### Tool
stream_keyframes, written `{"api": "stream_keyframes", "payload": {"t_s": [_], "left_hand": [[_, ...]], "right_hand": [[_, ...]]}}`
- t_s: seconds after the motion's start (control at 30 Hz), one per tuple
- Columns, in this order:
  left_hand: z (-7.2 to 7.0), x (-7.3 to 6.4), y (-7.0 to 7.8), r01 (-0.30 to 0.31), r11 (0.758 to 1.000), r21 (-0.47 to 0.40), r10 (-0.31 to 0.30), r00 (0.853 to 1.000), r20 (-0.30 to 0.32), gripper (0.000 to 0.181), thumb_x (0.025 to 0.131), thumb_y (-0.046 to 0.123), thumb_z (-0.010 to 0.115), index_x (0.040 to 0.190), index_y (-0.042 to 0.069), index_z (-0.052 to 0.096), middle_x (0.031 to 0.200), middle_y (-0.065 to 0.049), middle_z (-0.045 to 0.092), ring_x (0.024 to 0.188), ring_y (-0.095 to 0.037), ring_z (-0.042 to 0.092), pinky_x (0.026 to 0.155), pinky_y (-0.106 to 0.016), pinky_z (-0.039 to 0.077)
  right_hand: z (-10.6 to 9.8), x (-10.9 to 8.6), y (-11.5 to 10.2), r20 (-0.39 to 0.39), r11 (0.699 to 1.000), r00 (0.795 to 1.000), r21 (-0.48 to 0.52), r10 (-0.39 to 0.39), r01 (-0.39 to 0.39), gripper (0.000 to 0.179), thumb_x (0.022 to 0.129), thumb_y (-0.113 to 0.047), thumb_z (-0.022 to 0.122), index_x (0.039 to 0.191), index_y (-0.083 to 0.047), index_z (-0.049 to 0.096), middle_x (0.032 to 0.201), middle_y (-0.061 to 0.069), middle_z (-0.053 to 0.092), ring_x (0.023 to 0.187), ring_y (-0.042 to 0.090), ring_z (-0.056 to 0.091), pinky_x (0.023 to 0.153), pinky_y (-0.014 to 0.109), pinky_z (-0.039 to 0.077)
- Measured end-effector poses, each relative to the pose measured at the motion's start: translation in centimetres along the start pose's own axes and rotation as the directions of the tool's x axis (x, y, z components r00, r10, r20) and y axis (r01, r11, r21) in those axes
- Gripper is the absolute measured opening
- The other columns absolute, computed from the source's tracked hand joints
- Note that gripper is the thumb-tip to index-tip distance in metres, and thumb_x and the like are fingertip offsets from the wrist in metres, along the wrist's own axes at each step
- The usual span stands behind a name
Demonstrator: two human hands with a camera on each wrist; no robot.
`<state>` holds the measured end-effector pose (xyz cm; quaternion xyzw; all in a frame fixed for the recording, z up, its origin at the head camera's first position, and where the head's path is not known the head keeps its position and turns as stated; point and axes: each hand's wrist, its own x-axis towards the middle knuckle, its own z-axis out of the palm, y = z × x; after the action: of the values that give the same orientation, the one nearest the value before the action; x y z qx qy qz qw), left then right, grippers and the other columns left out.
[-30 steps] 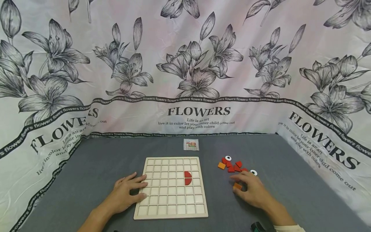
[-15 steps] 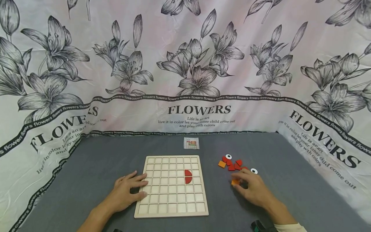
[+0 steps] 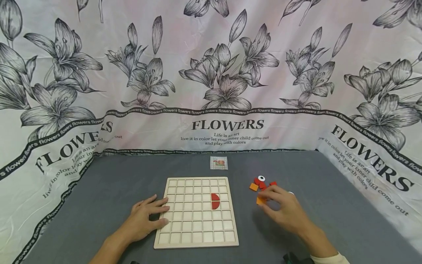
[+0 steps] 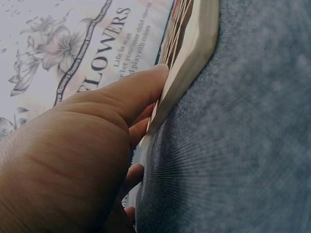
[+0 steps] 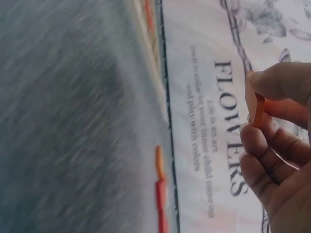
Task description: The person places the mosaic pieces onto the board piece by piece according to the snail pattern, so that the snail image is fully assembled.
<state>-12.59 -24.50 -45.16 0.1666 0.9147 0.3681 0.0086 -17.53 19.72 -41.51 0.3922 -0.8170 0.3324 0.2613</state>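
Note:
My right hand (image 3: 285,209) pinches an orange square tile (image 3: 261,201) between thumb and fingertips, over the cloth to the right of the wooden grid board (image 3: 191,246). In the right wrist view the orange tile (image 5: 257,104) is seen nearly edge-on, lifted up. My left hand (image 3: 143,218) rests at the board's left edge, fingers spread; the left wrist view has its thumb (image 4: 146,87) against the board's side (image 4: 194,63). Two red quarter-round tiles (image 3: 215,201) sit in the board's cells, one above the other, right of centre.
Behind my right hand lie several red tiles (image 3: 262,185), another orange square tile (image 3: 254,187) and a white eye disc (image 3: 261,178); a second disc is mostly hidden by the hand. A small picture card (image 3: 219,163) lies beyond the board. Flower-printed fabric (image 3: 227,135) borders the grey cloth.
My right hand has picked up the orange tile from the cloth, moving it slightly up and left toward the board. The left hand stays at the board's edge.

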Motion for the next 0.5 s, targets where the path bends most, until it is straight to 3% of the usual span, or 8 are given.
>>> {"api": "stream_keyframes", "payload": {"t_s": [0.23, 0.5], "left_hand": [[0.0, 0.0, -0.3, -0.017, 1.000, 0.001, 0.017, 1.000, 0.011, 0.051, 0.087, 0.043, 0.070, 0.126, 0.011, 0.067, 0.143, -0.005, 0.048, 0.138, -0.042, 0.023, 0.104, -0.065, 0.005], [0.2, 0.1, -0.5, -0.018, 1.000, -0.005, 0.018, 1.000, 0.014, 0.051, 0.087, 0.044, 0.070, 0.126, 0.011, 0.067, 0.143, -0.005, 0.048, 0.138, -0.042, 0.024, 0.104, -0.066, 0.006]], "right_hand": [[0.4, 1.8, -1.2, 0.014, 0.997, 1.000, 0.077, 0.015, -0.016, 0.032, 0.069, 0.007, 0.082, 0.098, -0.005, 0.075, 0.095, -0.004, 0.062, 0.081, 0.010, 0.061, 0.072, 0.015, 0.048], [2.4, 3.6, -1.6, -0.059, 0.987, 0.995, 0.128, -0.086, 0.093, 0.031, 0.068, 0.009, 0.082, 0.096, -0.002, 0.075, 0.091, 0.003, 0.062, 0.078, 0.015, 0.060, 0.066, 0.018, 0.045]]}}
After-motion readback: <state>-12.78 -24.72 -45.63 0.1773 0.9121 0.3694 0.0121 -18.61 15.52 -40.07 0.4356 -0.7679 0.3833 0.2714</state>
